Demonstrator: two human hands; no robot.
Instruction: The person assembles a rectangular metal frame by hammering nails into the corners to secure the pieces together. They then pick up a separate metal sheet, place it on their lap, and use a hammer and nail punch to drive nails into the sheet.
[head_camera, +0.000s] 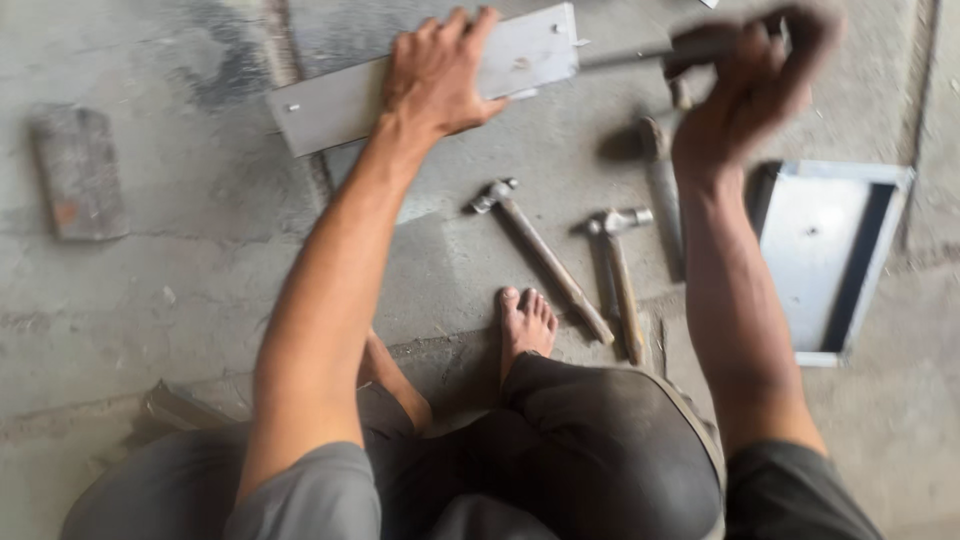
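Rough grey concrete floor (150, 300), stained and cracked, filled the view beneath a person who sat low with knees apart. Their left hand (437, 75) lay flat, fingers spread and palm down, pressing on a long pale metal strip (340, 105) that stretched across the floor at a slight tilt, its far end rising toward the upper right. Small studs or rivets showed near both ends of that strip. Their right hand (750, 85) was clenched around the handle of a tool (625, 55) (badly blurred, so its kind could not be told for sure), and the slim shaft of it pointed left toward the strip's right end, close to touching it.

Just beyond the hands, between the two forearms, two ball-peen hammers lay on the concrete: the left hammer (540, 255) slanted with its head toward the upper left, the right hammer (620, 280) lay nearly upright beside it, well clear of the strip. A third, darker tool (660, 190) rested near the right wrist. A bare foot (525, 325) sat just left of the hammer handles. Farther right lay a shallow rectangular metal tray (835, 265) with raised edges, and far to the left a flat, rusty block (78, 170).
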